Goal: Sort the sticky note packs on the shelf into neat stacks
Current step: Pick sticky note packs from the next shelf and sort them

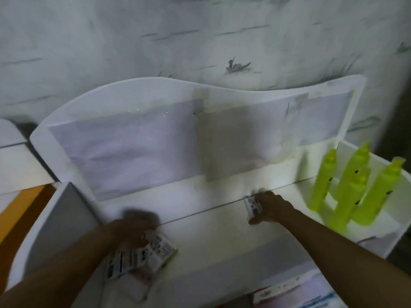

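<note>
- Left hand, nearest the camera, is closed over a loose fan of sticky note packs at the front-left of the shelf; fingers curl down onto the top pack, forearm coming in low from the lower left. Motion blur hides the exact finger placement.
- Packs under that hand lie overlapped and skewed, label sides up, not squared; one more pale pack sits just in front, at the shelf edge.
- Further packs lie on a lower level at lower right, well apart from both hands.
- Right hand, farther back and to the right, is clamped on a single pack, thumb at the near side and fingers over the far edge, arm stretched forward from the lower right.
- Green bottles stand in a group just right of that hand, at the shelf's right end.
- Judgement: gathering step in hand, stacks not yet formed. The next move calls for bringing the single pack across to the left group, then squaring edges with both hands; an elbow swing could catch the bottles.
- Curved white backboard closes the rear.
</note>
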`<state>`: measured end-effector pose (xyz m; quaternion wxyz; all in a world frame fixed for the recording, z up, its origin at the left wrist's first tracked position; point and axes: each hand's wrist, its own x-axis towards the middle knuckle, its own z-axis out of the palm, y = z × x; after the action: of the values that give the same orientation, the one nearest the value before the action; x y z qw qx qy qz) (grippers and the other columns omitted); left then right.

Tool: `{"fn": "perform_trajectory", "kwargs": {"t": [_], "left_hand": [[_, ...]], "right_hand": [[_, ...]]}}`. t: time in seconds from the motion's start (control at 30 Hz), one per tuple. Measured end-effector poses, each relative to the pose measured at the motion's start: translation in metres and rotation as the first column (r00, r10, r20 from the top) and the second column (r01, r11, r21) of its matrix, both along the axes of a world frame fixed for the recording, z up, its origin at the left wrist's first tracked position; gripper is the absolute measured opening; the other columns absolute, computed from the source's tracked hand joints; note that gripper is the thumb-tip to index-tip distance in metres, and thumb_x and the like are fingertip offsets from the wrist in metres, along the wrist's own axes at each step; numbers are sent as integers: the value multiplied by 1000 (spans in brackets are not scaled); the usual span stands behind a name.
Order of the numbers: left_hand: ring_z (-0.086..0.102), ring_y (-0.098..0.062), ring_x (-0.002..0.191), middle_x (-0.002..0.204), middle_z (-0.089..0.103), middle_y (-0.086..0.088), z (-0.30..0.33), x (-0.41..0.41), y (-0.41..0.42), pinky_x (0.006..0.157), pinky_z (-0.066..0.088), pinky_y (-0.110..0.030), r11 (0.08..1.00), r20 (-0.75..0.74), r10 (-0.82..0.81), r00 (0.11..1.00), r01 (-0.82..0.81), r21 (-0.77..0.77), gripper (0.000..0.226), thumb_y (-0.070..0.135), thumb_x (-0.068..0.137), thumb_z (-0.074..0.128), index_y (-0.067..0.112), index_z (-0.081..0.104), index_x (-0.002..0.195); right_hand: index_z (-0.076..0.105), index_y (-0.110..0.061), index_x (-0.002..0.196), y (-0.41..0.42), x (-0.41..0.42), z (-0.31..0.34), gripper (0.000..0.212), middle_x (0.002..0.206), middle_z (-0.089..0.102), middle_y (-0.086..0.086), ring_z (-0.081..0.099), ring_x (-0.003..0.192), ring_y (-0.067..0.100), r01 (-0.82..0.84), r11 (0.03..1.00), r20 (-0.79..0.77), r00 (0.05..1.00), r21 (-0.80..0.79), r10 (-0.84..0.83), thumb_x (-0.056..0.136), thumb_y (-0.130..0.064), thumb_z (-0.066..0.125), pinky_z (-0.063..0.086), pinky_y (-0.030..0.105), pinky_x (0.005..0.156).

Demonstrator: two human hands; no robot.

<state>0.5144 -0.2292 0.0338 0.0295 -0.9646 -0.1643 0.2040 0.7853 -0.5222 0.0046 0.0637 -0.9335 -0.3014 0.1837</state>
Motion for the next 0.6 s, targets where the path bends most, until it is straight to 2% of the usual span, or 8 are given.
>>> {"fn": "perform_trajectory", "kwargs": {"t": [0.1, 0.2, 0.27, 0.33, 0.43, 0.47, 0.53, 0.6], "left_hand": [[28, -25, 142, 153, 31, -5, -6, -5, 10, 117, 24, -34, 999, -15, -1, 1000, 0, -46, 63, 42, 87, 59, 29, 32, 143], [14, -18, 146, 159, 13, -3, -8, -8, 10, 119, 13, -27, 999, -83, 33, 996, -37, -39, 89, 50, 81, 66, 29, 12, 148], [24, -17, 142, 156, 18, -3, -6, -11, 0, 114, 19, -22, 989, -114, 100, 988, -111, -98, 99, 45, 76, 75, 24, 12, 148], [36, -14, 130, 146, 32, -4, -7, -15, -11, 102, 27, -15, 980, -126, 137, 983, -152, -125, 102, 42, 69, 82, 15, 21, 146], [52, -12, 109, 125, 52, -1, -12, -21, -12, 86, 39, -12, 953, -136, 236, 962, -257, -162, 90, 39, 65, 85, 11, 39, 137], [56, -13, 106, 121, 58, 0, -13, -23, -10, 86, 45, -15, 951, -193, 242, 951, -272, -147, 82, 37, 68, 84, 12, 43, 135], [57, -19, 116, 132, 58, -4, -11, -30, -13, 100, 47, -29, 961, -266, 239, 934, -267, -74, 79, 38, 73, 80, 14, 44, 138], [54, -26, 122, 139, 52, -7, -7, -34, -17, 102, 45, -37, 967, -212, 249, 945, -255, 1, 94, 55, 65, 75, 19, 37, 142]], "right_hand": [[46, -25, 137, 4, -2, 1, 94, 140, 43, 4, 51, 123, 26, -14, 999, 89, 996, -30, 17, 57, -66, 76, 45, 40, 101], [56, -28, 127, 6, -3, 2, 77, 131, 55, -1, 54, 119, 21, -52, 994, 130, 989, -101, 65, 62, -63, 75, 46, 36, 99], [59, -29, 126, 11, -8, 5, 70, 128, 59, -4, 53, 120, 18, -113, 985, 132, 983, -128, 129, 64, -59, 75, 45, 35, 100], [57, -25, 128, 19, -17, 5, 71, 130, 58, -2, 54, 120, 18, -178, 975, 81, 979, -131, 189, 68, -58, 73, 47, 34, 99], [54, -18, 126, 32, -32, 3, 84, 131, 55, 3, 54, 119, 23, -221, 971, 11, 975, -95, 223, 63, -70, 70, 47, 34, 96], [49, -17, 129, 34, -36, 0, 93, 134, 52, 6, 51, 122, 26, -210, 974, 17, 977, -80, 212, 60, -74, 69, 46, 37, 98], [39, -16, 138, 34, -42, -6, 101, 142, 42, 11, 43, 128, 31, -175, 983, 74, 981, -50, 178, 60, -73, 70, 43, 42, 101], [29, -17, 145, 32, -49, -9, 100, 147, 35, 13, 39, 131, 33, -145, 989, 130, 980, -36, 149, 67, -63, 72, 41, 43, 103]]}}
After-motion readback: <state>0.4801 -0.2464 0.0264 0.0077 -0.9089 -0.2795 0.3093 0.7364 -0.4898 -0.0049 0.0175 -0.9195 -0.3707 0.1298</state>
